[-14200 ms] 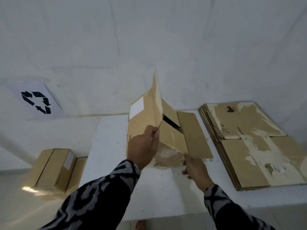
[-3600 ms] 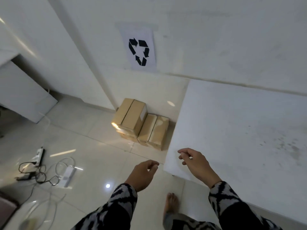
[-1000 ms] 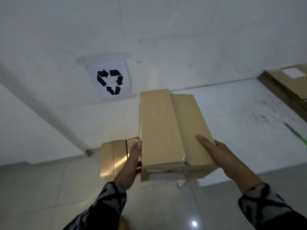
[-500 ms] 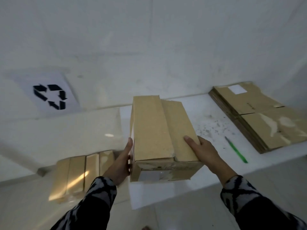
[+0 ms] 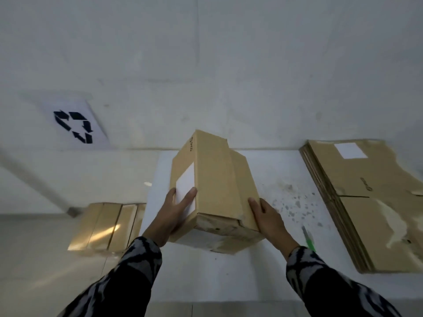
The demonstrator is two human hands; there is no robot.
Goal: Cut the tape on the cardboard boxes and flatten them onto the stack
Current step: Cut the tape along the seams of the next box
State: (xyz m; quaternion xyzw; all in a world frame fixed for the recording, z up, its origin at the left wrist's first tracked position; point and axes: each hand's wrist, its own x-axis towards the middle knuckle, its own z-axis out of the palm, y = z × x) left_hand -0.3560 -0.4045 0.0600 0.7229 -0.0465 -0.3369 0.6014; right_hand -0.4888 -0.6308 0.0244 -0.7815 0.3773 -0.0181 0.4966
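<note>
A closed, oblong brown cardboard box (image 5: 215,191) is held between both hands over the near left part of a white tabletop (image 5: 229,282); whether its underside touches the surface cannot be told. The left hand (image 5: 174,213) is laid flat against the box's left side, with straight fingers spread over a white rectangular label (image 5: 185,186) stuck there. The right hand (image 5: 267,218) is pressed against the right side near the closest corner, fingers extended along the cardboard. Nothing is pinched; the box is clamped between the two open palms. Worn, torn tape and scuffed paper are seen along the box's near end face.

At the right of the tabletop, well apart from the box, a stack of flattened brown cardboard sheets (image 5: 366,202) is laid, its top sheet marked by a white label and torn pale patches. Between the box and the stack, just beside the right wrist, a slim green cutter-like tool (image 5: 309,240) is lying on the table; its exact kind cannot be told. On the pale tiled floor to the left of the table, more closed brown cardboard boxes (image 5: 107,225) are set side by side against the wall. A white paper sheet with a black recycling symbol (image 5: 74,126) is fixed to the white wall above them. Both arms are covered by black-and-grey patterned sleeves (image 5: 128,277).
</note>
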